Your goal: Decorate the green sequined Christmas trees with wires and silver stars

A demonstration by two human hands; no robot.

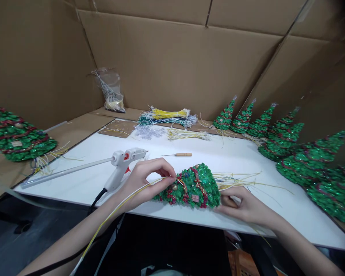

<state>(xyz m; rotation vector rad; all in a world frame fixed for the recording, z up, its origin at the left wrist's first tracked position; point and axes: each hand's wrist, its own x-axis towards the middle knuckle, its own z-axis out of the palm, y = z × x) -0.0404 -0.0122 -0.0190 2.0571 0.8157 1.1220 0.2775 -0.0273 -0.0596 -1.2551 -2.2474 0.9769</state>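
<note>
The tree (189,186) lies on its side on the board (232,157), near the front edge. At the tree's left end the left hand (145,180) pinches a yellow strand (123,203) between thumb and fingertips, apparently feeding it in among the foliage. The right hand (244,207) curls around the tree's base, where loose strands fan out. Feeding further would call for a steady pinch and a firmly braced tree. Behind the tree lie a glue gun (123,165) and an awl (178,155); to its right stand finished trees (304,161).
</note>
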